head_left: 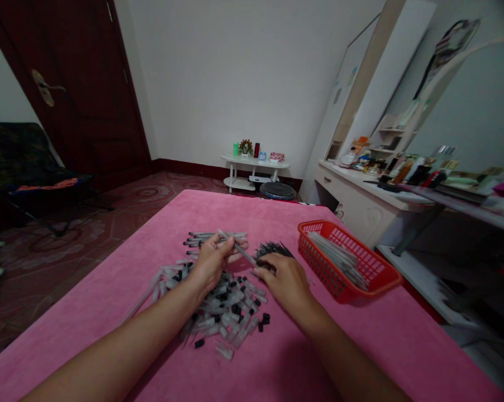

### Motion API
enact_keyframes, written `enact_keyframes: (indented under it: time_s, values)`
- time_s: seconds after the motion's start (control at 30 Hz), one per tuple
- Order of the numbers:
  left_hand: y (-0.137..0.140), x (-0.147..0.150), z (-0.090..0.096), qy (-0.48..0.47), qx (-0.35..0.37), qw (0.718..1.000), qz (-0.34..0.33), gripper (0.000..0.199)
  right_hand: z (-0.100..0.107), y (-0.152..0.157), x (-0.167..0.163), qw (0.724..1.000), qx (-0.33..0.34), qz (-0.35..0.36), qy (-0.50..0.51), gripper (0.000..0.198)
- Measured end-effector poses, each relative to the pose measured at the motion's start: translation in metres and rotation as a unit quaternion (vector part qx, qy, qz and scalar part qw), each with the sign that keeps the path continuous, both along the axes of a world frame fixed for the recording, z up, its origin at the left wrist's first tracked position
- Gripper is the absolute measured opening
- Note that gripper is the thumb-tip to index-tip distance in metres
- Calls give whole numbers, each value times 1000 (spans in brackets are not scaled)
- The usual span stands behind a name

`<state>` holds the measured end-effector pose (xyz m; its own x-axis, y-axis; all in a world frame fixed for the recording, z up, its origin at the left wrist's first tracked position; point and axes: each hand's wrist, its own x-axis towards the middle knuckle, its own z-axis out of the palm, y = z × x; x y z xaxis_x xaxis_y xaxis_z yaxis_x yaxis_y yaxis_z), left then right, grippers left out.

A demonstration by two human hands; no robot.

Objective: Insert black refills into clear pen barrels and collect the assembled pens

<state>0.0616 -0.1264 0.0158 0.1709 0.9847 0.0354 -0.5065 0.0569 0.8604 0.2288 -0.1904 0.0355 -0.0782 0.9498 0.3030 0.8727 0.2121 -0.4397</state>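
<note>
The left hand point(212, 258) pinches a clear tube point(246, 254) slantwise above the pink cloth point(172, 212), and the right hand point(283, 273) curls at its lower end, though from where I stand I can't tell what those fingers grip. Around them lie small plastic pieces point(222, 304) and dark thin sticks point(272, 247), with a red basket point(319, 272) further right.

Left fingers point(227, 246) hold a slim tube point(243, 253) above pink cloth point(163, 229).

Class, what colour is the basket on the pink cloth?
Orange-red; the basket shows best in the head view.
</note>
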Motion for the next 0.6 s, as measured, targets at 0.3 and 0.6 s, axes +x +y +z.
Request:
enact_keyframes:
  time_s: [0.3, 0.6]
  values:
    - [12, -8, 1, -1, 17, 1000, 25, 20, 7, -3, 8, 997, -51, 2, -54, 12]
    - [29, -28, 13, -43, -6, 994, 102, 9, 23, 2, 34, 985, -99, -50, -134, 15]
